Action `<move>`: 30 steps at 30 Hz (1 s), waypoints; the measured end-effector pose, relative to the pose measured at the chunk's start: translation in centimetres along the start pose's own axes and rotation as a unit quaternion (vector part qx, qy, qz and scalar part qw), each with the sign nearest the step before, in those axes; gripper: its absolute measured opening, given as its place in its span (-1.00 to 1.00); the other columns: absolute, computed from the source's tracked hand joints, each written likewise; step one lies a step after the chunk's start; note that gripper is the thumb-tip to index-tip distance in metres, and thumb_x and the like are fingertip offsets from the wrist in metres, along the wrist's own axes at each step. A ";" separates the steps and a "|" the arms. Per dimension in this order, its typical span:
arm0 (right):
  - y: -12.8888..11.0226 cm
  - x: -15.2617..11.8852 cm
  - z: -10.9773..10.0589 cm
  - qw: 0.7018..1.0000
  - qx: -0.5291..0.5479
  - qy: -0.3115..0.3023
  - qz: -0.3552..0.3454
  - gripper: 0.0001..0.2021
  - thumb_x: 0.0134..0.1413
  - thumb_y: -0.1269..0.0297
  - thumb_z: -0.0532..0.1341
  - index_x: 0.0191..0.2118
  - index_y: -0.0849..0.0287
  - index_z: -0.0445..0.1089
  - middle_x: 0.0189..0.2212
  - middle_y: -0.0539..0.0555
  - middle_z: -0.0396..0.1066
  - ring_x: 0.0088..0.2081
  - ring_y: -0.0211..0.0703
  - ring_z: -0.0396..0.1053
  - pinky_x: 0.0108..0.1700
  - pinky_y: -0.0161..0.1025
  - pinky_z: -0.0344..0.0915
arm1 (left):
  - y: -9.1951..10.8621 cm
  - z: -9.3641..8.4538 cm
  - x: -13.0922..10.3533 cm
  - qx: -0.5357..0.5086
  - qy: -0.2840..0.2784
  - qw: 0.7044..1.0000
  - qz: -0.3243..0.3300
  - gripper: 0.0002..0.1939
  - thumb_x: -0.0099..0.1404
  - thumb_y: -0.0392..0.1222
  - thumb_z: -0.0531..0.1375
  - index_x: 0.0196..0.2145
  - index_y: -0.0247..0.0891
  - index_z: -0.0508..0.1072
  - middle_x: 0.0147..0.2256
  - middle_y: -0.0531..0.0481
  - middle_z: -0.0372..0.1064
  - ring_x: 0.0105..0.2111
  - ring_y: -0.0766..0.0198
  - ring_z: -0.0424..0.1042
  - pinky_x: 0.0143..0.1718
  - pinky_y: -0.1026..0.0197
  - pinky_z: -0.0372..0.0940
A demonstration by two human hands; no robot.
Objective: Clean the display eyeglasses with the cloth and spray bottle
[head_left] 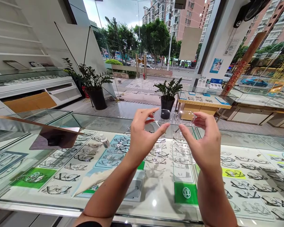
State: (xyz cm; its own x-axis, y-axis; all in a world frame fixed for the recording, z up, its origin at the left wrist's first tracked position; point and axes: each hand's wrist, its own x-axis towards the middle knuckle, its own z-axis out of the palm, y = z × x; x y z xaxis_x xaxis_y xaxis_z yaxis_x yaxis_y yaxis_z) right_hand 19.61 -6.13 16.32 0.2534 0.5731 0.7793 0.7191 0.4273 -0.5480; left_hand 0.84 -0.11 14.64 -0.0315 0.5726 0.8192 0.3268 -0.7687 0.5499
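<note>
Both my hands hold up a pair of thin-rimmed eyeglasses (173, 115) above a glass display counter. My left hand (144, 130) grips the left end of the frame, with fingers behind it and the thumb below the lens. At the other end, my right hand (204, 137) pinches the right side near the hinge, its thumb under the right lens. The clear lenses face away from me and the street door shows through them. Under my forearms, behind the counter glass, lie rows of eyeglasses (157, 154).
On the counter's left stand a small white bottle (104, 140) and a tilted mirror or panel (54, 137). A beige cloth (92, 183) lies by my left forearm, near a white box (134, 187). Potted plants (97, 94) and a wooden display table (203, 104) stand beyond.
</note>
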 end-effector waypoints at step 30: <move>3.1 2.1 -0.1 0.912 0.245 -0.313 0.105 -0.78 0.25 0.05 0.33 -0.25 0.10 0.54 -0.16 0.10 0.61 -0.09 -0.02 0.53 0.01 -0.01 0.42 | 0.1 -0.7 0.5 -0.131 -0.177 0.974 0.044 -0.42 0.31 -0.23 0.40 0.26 -0.06 0.44 0.05 -0.15 0.47 -0.01 0.13 0.58 0.11 -0.04 0.53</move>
State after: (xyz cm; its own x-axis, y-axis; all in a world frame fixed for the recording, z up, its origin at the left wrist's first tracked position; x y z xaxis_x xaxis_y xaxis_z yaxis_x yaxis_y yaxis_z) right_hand 22.43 -3.68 16.32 -0.1763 0.8997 0.3994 0.2839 0.4350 -0.8545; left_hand 0.15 -0.11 15.25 0.3281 0.5273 0.7838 0.0590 -0.8395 0.5401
